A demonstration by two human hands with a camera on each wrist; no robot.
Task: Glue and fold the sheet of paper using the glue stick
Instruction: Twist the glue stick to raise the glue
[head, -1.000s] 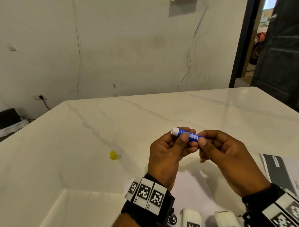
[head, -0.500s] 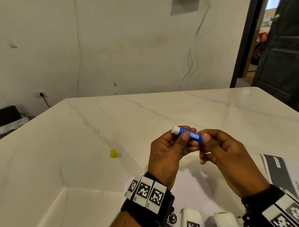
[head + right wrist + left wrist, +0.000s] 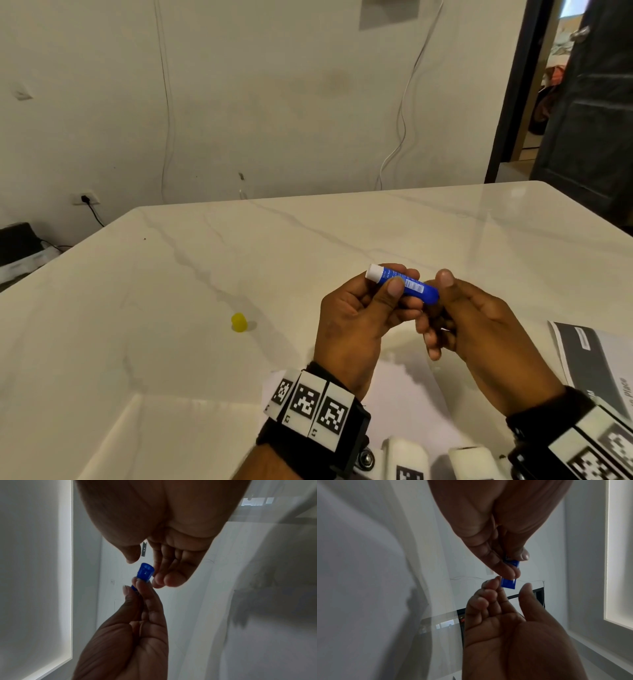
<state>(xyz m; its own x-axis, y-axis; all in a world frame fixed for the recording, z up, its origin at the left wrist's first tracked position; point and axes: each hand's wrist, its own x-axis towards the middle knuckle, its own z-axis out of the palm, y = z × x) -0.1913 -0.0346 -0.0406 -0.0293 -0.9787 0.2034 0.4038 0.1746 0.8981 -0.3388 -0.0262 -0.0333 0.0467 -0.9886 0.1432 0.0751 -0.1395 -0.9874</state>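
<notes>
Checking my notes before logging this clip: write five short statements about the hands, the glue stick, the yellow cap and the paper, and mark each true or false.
1. The left hand grips the blue glue stick. True.
2. The yellow cap sits on the glue stick. False: it stands on the table, apart from both hands.
3. The right hand lies flat on the table. False: it is raised at the stick's blue base end.
4. The stick's white end points away from the right hand. True.
5. The sheet of paper lies on the table beneath the hands. True.
</notes>
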